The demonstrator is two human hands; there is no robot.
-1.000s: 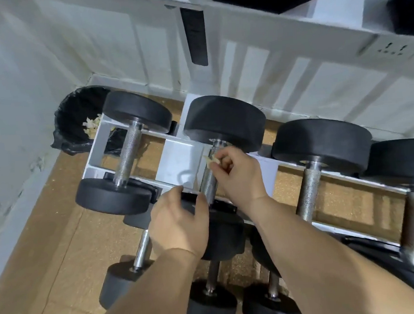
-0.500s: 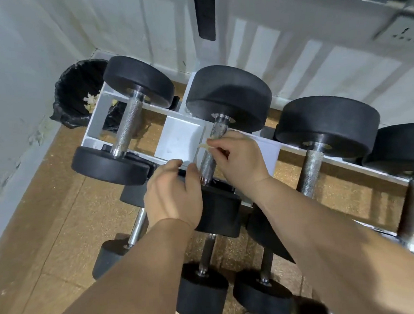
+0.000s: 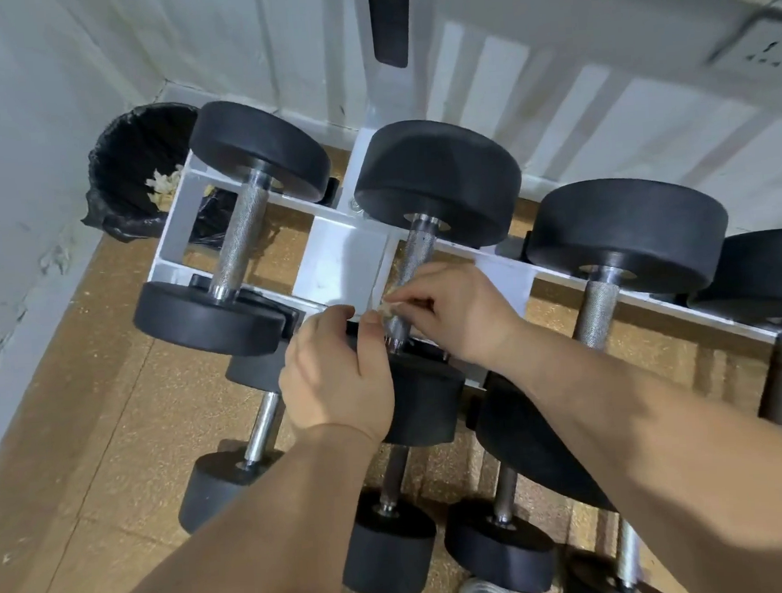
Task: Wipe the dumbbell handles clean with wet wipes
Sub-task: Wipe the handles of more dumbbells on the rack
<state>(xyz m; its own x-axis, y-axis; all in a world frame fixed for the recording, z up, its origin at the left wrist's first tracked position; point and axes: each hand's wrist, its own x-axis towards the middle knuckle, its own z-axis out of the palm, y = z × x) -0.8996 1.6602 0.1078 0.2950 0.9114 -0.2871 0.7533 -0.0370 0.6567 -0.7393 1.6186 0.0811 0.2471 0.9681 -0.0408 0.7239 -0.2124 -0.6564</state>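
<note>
Handle [image 3: 416, 248] on rack [image 3: 345, 264]: bright metal, rough knurling. Dumbbell head [image 3: 427, 405]: matt black, rubbery. Rack: glossy white painted metal. Under rack: speckled cork-like floor [image 3: 109, 390]. Left of rack: shiny black plastic bin liner [image 3: 124, 176].

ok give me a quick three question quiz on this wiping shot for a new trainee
1. True or false: the right hand pinches the wipe against the leftmost dumbbell's handle.
2. Where is the bin? A) far left corner B) under the right forearm C) on the upper shelf
3. Fill in: the left hand holds the second dumbbell by its near ____.
Key: 1 false, the wipe is on the second dumbbell's handle; 2 A; 3 head.
</note>
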